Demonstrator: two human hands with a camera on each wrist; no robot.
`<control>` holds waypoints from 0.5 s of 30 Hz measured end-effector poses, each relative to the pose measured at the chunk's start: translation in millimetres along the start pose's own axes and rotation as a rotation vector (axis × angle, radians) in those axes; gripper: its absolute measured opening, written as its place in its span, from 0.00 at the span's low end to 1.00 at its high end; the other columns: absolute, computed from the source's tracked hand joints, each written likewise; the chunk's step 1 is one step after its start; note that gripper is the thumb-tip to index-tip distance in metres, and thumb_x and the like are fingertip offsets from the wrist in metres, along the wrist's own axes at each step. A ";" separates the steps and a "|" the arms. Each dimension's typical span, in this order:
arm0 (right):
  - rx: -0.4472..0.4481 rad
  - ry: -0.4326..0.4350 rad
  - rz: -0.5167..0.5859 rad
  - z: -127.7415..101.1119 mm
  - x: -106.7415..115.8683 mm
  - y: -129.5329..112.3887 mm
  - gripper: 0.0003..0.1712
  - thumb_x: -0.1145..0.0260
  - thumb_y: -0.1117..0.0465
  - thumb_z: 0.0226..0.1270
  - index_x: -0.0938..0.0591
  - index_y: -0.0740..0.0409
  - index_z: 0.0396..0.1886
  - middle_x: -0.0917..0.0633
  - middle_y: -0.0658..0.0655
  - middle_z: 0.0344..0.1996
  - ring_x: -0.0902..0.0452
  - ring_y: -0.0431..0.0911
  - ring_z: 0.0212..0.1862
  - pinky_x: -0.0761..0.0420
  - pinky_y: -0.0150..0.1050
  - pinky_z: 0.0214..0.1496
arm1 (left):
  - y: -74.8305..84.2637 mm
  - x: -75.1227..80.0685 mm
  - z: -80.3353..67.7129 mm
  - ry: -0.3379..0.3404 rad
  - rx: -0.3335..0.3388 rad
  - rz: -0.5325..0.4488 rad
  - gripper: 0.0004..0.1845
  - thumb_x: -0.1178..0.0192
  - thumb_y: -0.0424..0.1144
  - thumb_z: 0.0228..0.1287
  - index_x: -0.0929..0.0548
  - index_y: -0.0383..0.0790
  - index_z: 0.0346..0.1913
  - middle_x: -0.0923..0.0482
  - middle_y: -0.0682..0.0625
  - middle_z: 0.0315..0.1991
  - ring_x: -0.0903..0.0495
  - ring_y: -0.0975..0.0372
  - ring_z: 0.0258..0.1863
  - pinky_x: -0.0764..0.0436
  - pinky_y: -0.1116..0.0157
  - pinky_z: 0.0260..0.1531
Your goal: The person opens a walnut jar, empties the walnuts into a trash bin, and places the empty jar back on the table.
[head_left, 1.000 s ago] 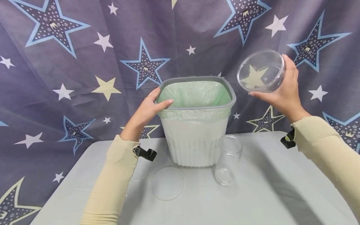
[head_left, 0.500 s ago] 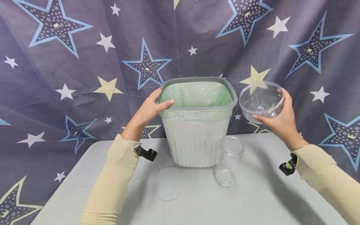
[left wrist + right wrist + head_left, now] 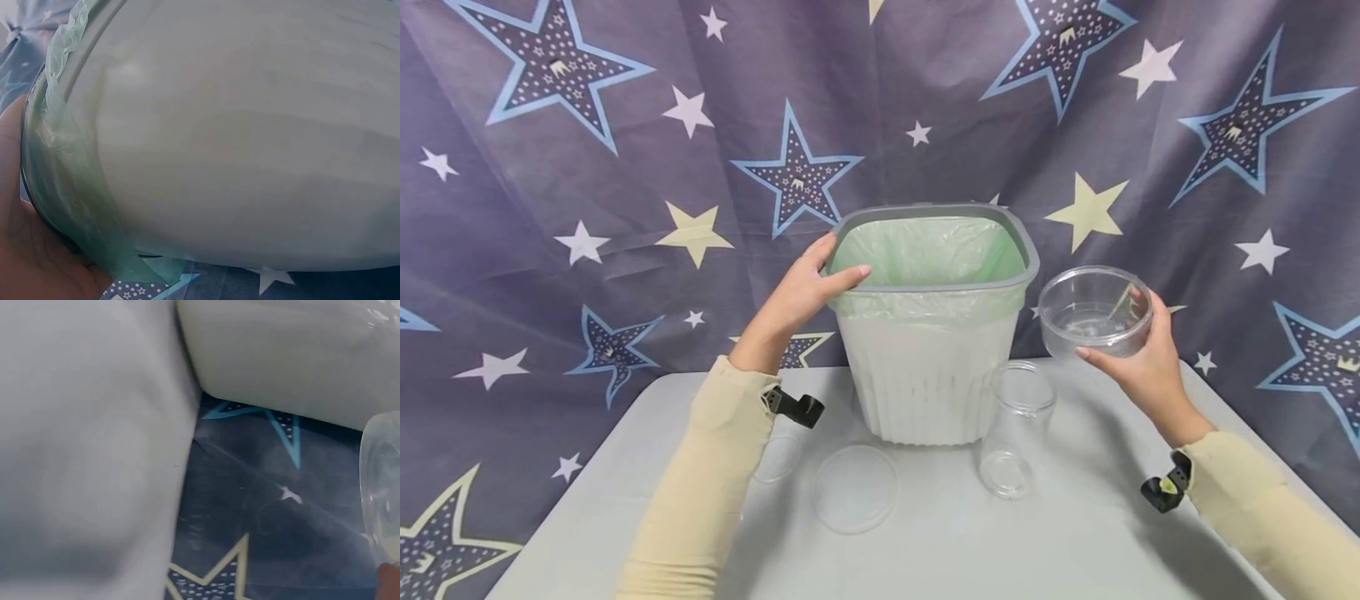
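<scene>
A white bin [image 3: 925,383] with a grey rim and a green bag liner [image 3: 925,250] stands at the back of the table. My left hand [image 3: 808,292] grips the bin's left rim, thumb over the edge. My right hand [image 3: 1138,371] holds a clear plastic bowl [image 3: 1093,312] upright, in the air just right of the bin. In the left wrist view the bin's white wall [image 3: 250,137] and the liner's edge [image 3: 69,187] fill the frame beside my palm. The right wrist view shows the bowl's edge [image 3: 381,487] at the far right.
A clear jar [image 3: 1015,429] stands open in front of the bin's right corner. A clear round lid [image 3: 856,487] lies flat near the middle of the grey table [image 3: 1075,533], and another faint clear disc [image 3: 775,458] sits by my left sleeve. A star-patterned cloth hangs behind.
My right hand has brought the bowl down from head height, turning it from tilted to upright, to just right of the bin's rim. The left hand has stayed on the rim.
</scene>
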State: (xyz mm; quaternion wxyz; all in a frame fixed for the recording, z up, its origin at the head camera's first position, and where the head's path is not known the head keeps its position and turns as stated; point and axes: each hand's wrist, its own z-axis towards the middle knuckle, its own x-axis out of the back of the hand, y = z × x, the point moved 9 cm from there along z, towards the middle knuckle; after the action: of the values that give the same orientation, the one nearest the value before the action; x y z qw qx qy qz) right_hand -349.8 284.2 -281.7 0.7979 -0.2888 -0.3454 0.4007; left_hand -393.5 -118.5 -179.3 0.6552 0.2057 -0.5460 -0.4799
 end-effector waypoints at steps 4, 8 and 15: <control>-0.055 -0.057 0.019 -13.7 -5.1 17.1 0.60 0.24 0.64 0.48 0.52 0.52 0.74 0.44 0.63 0.69 0.48 0.54 0.70 0.48 0.34 0.71 | 2.2 -1.2 0.1 -0.005 -0.005 -0.007 0.45 0.39 0.49 0.61 0.51 0.38 0.74 0.57 0.46 0.75 0.58 0.59 0.74 0.53 0.56 0.71; -0.125 -0.121 0.049 -28.1 -11.3 34.3 0.58 0.27 0.63 0.52 0.55 0.56 0.75 0.46 0.66 0.70 0.50 0.58 0.70 0.46 0.31 0.70 | 3.2 -1.5 -0.6 -0.002 -0.001 -0.008 0.45 0.39 0.48 0.61 0.51 0.36 0.74 0.58 0.45 0.75 0.59 0.59 0.74 0.53 0.56 0.71; -0.197 -0.179 0.079 -49.8 -16.5 54.9 0.56 0.29 0.64 0.56 0.57 0.58 0.75 0.46 0.68 0.70 0.50 0.61 0.69 0.45 0.30 0.70 | 0.3 -0.9 -1.7 0.000 0.010 -0.006 0.45 0.39 0.49 0.61 0.51 0.37 0.74 0.58 0.46 0.75 0.59 0.59 0.74 0.53 0.56 0.71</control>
State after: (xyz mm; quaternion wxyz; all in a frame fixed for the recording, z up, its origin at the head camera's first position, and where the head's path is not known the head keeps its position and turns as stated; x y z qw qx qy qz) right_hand -342.2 289.3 -357.1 0.7153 -0.3422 -0.4414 0.4200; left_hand -391.7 -118.1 -180.1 0.6525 0.2107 -0.5478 -0.4793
